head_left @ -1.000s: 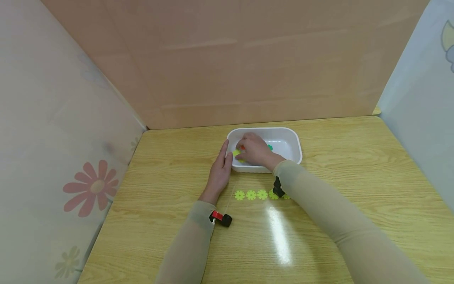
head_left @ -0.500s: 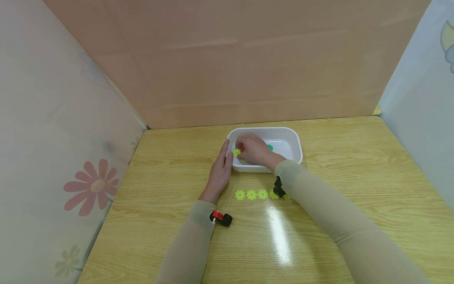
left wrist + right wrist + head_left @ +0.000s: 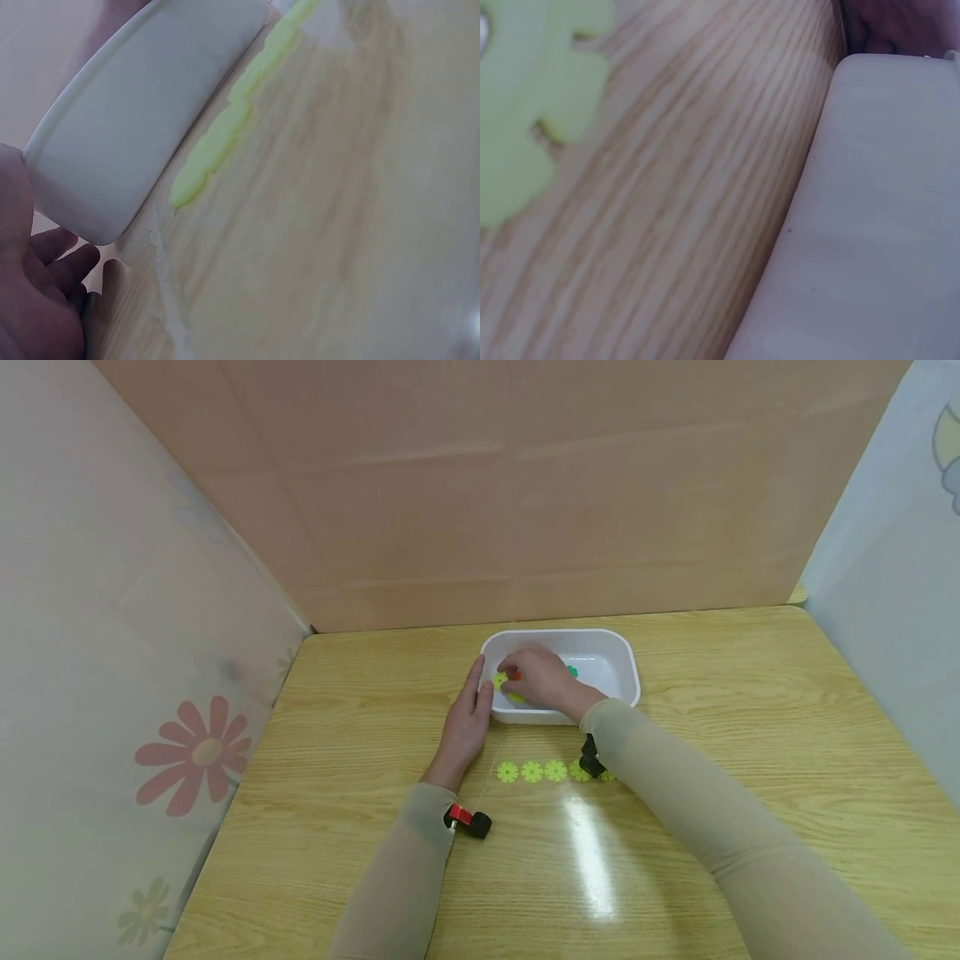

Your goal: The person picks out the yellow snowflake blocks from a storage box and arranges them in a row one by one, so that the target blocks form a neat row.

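Observation:
In the head view a white plastic tray (image 3: 626,662) stands on the table. Along its left end rests my left hand (image 3: 467,722), fingers straight, thumb at the near corner. The left wrist view has that hand (image 3: 41,292) against the tray's end wall. My right hand (image 3: 540,677) reaches into the tray, finger and thumb bent toward a yellow notched disc (image 3: 499,680); whether they pinch it I cannot tell. A red piece (image 3: 517,676) shows between the fingers, another yellow disc (image 3: 515,697) under the hand. A green disc (image 3: 572,672) lies farther right in the tray.
In front of the tray runs a row of several yellow notched discs (image 3: 532,772), its right end covered by the right sleeve and wrist camera (image 3: 592,762). A tan panel (image 3: 495,510) closes off the back of the wooden table (image 3: 712,693); pale patterned walls flank it.
My right fingers shift slightly among the pieces in the tray, and the yellow disc at the fingertips moves a little. The left hand, the tray and the row stay put.

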A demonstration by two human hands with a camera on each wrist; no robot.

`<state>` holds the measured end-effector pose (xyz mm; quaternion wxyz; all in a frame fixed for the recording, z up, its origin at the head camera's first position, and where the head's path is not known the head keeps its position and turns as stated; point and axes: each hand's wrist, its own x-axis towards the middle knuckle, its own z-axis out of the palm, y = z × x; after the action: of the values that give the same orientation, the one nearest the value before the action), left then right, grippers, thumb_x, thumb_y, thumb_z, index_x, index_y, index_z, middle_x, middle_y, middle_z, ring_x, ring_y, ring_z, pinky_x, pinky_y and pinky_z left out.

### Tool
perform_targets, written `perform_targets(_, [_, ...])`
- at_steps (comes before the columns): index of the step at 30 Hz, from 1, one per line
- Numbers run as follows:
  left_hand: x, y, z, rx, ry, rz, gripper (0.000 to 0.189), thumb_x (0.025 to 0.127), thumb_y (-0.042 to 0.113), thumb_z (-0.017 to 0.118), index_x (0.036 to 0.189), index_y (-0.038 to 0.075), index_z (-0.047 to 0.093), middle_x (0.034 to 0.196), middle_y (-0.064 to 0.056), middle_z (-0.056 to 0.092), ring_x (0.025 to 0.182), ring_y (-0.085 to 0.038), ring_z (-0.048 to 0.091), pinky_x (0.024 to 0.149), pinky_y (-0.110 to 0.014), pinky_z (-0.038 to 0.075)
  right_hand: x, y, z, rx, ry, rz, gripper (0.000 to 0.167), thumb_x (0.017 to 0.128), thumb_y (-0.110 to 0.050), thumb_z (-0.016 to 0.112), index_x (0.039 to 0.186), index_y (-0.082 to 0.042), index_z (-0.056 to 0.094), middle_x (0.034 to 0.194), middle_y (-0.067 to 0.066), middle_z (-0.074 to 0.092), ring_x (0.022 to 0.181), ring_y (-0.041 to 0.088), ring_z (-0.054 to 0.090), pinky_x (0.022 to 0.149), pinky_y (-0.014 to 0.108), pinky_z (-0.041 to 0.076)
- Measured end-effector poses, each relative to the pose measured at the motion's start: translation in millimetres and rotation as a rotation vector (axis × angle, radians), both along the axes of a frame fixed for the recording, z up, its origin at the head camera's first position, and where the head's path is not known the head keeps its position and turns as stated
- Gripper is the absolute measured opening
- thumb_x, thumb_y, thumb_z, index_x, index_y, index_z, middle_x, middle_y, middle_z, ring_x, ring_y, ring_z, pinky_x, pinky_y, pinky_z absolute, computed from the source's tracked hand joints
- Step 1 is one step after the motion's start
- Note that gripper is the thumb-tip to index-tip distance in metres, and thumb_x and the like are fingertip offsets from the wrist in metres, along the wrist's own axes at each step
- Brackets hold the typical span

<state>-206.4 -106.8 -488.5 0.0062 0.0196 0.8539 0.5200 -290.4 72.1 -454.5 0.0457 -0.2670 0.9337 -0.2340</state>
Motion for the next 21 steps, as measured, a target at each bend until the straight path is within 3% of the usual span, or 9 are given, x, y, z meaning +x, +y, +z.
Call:
perform_targets(12, [1.4,0.2,0.9,-0.003,-0.004,-0.008,0.059,0.119,0.057,0.033,0.175,0.049,0.019,0.179,0.004,0.031,0.163,-0.025,0.032,0.130,-0.055,0.031,0.9,0,0.8,-0.028,-0.017,-0.026,0.038,0.097,-0.018,0.089,0.131,-0.007,0.080,0.113,0.006,0.078,0.111,0.028,0.066,0.106,0.046,0.053])
perform_targets(21, [0.6,0.1,0.2,-0.005,-0.021,0.006,0.058,0.119,0.059,0.034,0.174,0.054,0.019,0.180,0.007,0.030,0.164,-0.026,0.031,0.130,-0.058,0.030,6.7,13,13.9,-0.094,0.021,-0.045,0.034,0.095,-0.020,0.090,0.126,-0.008,0.081,0.108,0.004,0.077,0.110,0.027,0.064,0.100,0.045,0.053])
